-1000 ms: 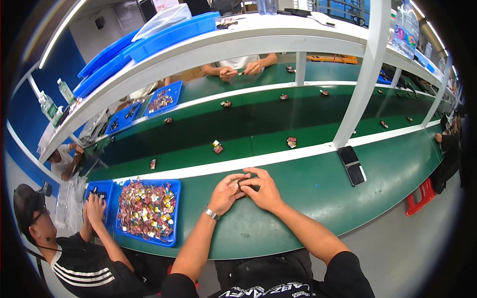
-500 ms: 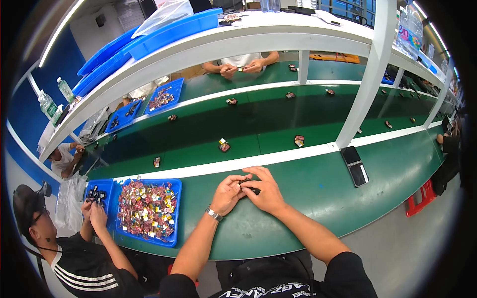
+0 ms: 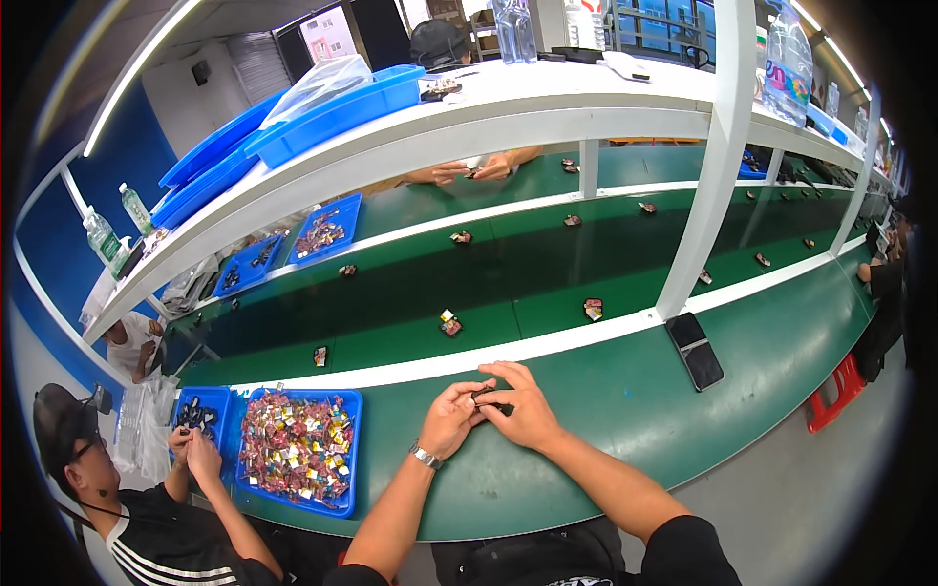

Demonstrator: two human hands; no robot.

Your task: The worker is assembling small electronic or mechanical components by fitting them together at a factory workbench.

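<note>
Head view showed me both hands, left hand point(image 3: 451, 418) and right hand point(image 3: 518, 405), pinching one small dark part point(image 3: 486, 396); two blue trays point(image 3: 344, 459) sat left, one phone point(image 3: 695, 350) right.

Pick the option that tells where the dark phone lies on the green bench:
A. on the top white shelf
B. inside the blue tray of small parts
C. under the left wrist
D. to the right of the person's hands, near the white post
D: the dark phone lies flat on the green bench, right of the right hand, by the white post.
</note>
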